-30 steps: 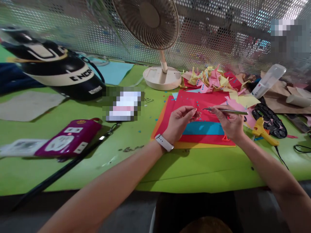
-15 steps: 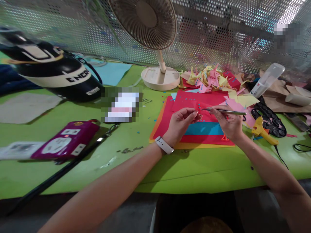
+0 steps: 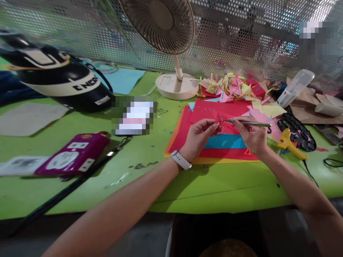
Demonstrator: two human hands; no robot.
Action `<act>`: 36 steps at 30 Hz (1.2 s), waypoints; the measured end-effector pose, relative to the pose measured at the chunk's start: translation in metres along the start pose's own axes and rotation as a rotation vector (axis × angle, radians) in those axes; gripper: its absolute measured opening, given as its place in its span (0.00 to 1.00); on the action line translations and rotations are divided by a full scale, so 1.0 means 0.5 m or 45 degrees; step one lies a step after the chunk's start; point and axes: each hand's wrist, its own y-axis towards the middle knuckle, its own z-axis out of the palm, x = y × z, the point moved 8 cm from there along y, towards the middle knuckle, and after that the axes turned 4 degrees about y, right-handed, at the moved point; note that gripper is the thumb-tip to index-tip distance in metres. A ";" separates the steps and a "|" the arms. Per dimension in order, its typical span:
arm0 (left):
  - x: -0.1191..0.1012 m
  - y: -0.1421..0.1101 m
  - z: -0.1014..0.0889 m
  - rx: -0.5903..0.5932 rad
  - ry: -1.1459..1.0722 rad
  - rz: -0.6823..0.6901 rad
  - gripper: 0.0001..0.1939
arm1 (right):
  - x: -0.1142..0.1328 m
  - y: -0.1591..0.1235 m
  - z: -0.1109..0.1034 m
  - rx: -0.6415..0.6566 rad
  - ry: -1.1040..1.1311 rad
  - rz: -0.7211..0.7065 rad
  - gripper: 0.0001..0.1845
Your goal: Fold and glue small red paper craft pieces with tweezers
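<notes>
Your right hand (image 3: 253, 136) pinching steel tweezers (image 3: 255, 124), tip now closing in on left hand (image 3: 199, 135); left pinching tight, seemingly holding small dotted paper (image 3: 220, 116) above red sheets (image 3: 222, 153). Apparently working both together.

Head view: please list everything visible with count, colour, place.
Panel: one, silvery, background
Table: one, green, underneath
Fan: one, beige, back
Bottles: two, black left, clear right
Device: one, pixelated, left
Pouch: one, purple, left
Strap: one, black, left
Sheets: several, red, orange, blue, centre
Scraps: many, multicoloured, behind sheets
Tray: one, black, right
Glue gun: one, yellow, right
Tweezers: one, silver, centre right
Wristband: one, white, left wrist
Left grip: one, bare, centre
Right grip: one, bare, on tweezers
</notes>
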 end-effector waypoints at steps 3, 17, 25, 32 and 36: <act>0.001 0.000 0.001 0.006 0.003 -0.003 0.18 | -0.002 -0.001 0.000 -0.005 -0.009 -0.001 0.06; 0.002 0.001 0.000 0.006 -0.004 -0.011 0.19 | -0.011 -0.003 0.000 -0.029 0.004 0.066 0.06; 0.001 0.000 0.003 0.031 0.017 -0.008 0.19 | -0.019 0.003 -0.003 -0.015 0.017 0.128 0.10; 0.002 0.000 0.004 0.047 0.002 -0.013 0.18 | -0.018 0.001 0.002 -0.007 0.034 0.099 0.08; 0.003 0.001 0.004 0.047 -0.018 -0.005 0.17 | -0.020 0.001 0.002 -0.007 0.049 0.120 0.09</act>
